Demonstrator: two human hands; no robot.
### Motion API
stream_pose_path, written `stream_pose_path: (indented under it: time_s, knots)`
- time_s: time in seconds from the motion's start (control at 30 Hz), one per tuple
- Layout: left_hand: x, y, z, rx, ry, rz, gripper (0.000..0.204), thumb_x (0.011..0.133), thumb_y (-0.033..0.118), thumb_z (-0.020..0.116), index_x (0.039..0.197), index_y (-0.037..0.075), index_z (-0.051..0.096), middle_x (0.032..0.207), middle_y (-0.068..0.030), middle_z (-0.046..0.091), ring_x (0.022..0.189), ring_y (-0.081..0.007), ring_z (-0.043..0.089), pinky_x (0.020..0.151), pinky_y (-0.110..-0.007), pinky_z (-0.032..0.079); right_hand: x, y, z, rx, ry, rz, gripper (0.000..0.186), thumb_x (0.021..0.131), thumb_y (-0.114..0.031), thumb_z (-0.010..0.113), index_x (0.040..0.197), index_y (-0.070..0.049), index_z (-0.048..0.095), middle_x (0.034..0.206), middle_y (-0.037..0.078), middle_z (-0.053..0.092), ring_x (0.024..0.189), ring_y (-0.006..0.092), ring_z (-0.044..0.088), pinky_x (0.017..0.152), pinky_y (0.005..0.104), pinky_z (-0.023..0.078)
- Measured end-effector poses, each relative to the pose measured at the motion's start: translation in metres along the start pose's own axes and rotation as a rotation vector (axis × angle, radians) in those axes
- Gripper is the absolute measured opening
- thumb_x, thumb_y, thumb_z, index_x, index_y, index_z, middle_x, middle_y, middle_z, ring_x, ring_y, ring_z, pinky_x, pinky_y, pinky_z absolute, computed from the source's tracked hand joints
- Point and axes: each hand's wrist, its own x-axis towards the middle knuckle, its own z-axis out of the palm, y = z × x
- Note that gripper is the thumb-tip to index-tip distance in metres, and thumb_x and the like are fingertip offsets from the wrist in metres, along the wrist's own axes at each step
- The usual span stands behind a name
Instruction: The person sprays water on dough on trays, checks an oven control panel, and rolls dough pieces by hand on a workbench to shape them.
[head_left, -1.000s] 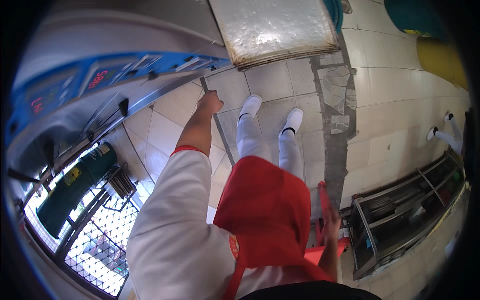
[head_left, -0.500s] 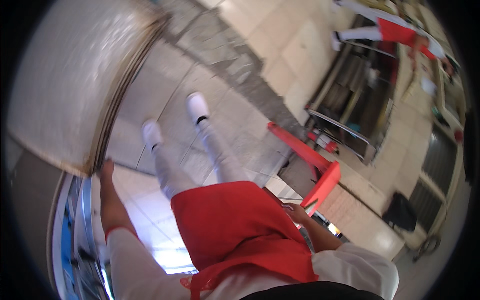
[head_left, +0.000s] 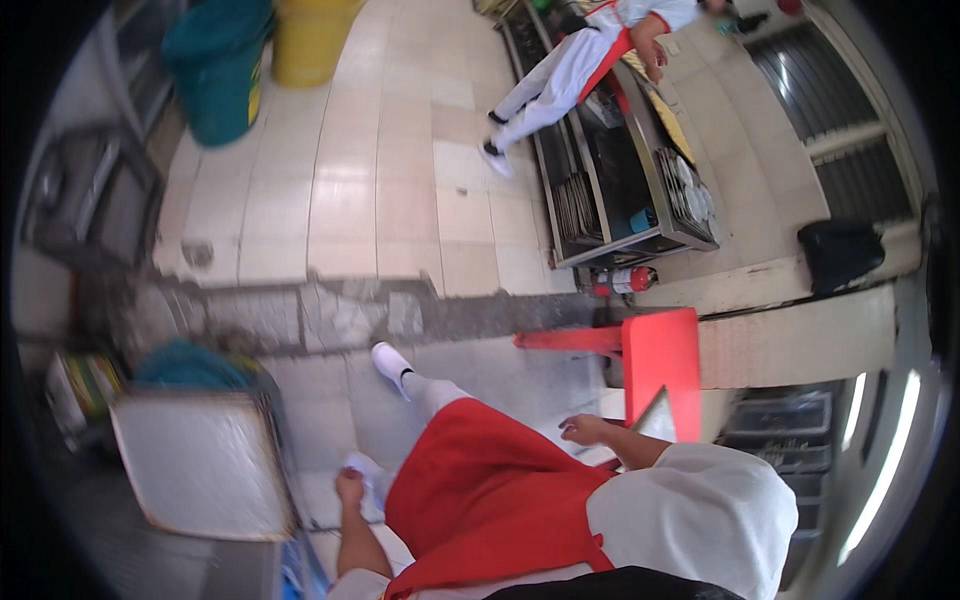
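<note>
Red apron [head_left: 480, 500] lay nearest. Left hand [head_left: 350, 485] hung low, fingers curled; whether closed on anything, could not tell. Right hand [head_left: 582, 430]: fingers loosely apart, near the red stool [head_left: 662, 350]. Stack of flat trays [head_left: 205, 460] sat left of the left hand, apart from it. Beyond: red extinguisher [head_left: 625, 281] by metal rack [head_left: 640, 243]; co-worker [head_left: 560, 85] beside rack; yellow bin [head_left: 310, 40].

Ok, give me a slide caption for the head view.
Person in a red apron on a tiled floor, left hand near a metal tray, right hand beside a red stand.
</note>
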Motion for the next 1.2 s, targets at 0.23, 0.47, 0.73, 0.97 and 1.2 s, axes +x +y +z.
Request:
stream_pose_path:
  time_s: [0.23, 0.47, 0.73, 0.97, 1.2]
  knots:
    - [0.03, 0.374, 0.015, -0.009, -0.185, 0.064, 0.041, 0.1, 0.04, 0.066, 0.089, 0.002, 0.079, 0.076, -0.0074, 0.071, 0.074, -0.0124, 0.066, 0.069, -0.031, 0.05, 0.181, -0.076, -0.152, 0.08, 0.236, -0.323, 0.051, 0.09, -0.034, 0.067, 0.135, -0.009, 0.067, 0.122, 0.014, 0.075, 0.114, 0.0336, 0.07, 0.101, 0.0424, 0.054]
    - [0.086, 0.784, 0.043, -0.671, -0.869, 0.125, 0.081, 0.102, 0.074, 0.034, 0.15, 0.011, 0.052, 0.142, -0.0084, 0.06, 0.127, -0.024, 0.056, 0.107, -0.043, 0.04, 0.134, -0.375, -0.473, 0.47, 0.365, -1.086, 0.053, 0.098, -0.028, 0.068, 0.146, -0.009, 0.057, 0.146, 0.021, 0.055, 0.131, 0.0386, 0.056, 0.112, 0.0447, 0.044]
    - [0.175, 1.126, 0.058, -1.154, -1.088, 0.193, 0.091, 0.101, 0.076, 0.031, 0.16, 0.007, 0.033, 0.165, -0.0175, 0.034, 0.148, -0.0321, 0.039, 0.123, -0.049, 0.03, 0.3, -0.436, -0.75, 0.091, 0.942, -1.207, 0.068, 0.104, -0.057, 0.049, 0.157, -0.015, 0.046, 0.167, 0.015, 0.036, 0.15, 0.042, 0.037, 0.124, 0.0527, 0.024]
    - [0.32, 1.379, 0.062, -0.654, -0.785, 0.473, 0.042, 0.102, 0.01, 0.065, 0.141, -0.001, 0.052, 0.11, -0.0125, 0.072, 0.082, -0.0137, 0.071, 0.065, -0.021, 0.053, 0.519, -0.254, -0.892, 0.274, 0.301, -0.032, 0.06, 0.083, -0.035, 0.077, 0.132, -0.002, 0.068, 0.134, 0.024, 0.066, 0.123, 0.0397, 0.064, 0.107, 0.0447, 0.051]
    - [0.432, 1.687, 0.137, -0.416, -1.163, 0.859, 0.051, 0.11, 0.042, 0.045, 0.124, -0.002, 0.066, 0.079, 0.0014, 0.053, 0.068, -0.0082, 0.048, 0.064, -0.025, 0.038, 0.51, -0.205, -0.989, 1.162, 0.604, 0.136, 0.034, 0.087, -0.025, 0.081, 0.11, 0.0, 0.075, 0.076, 0.014, 0.074, 0.058, 0.0217, 0.069, 0.052, 0.036, 0.057]
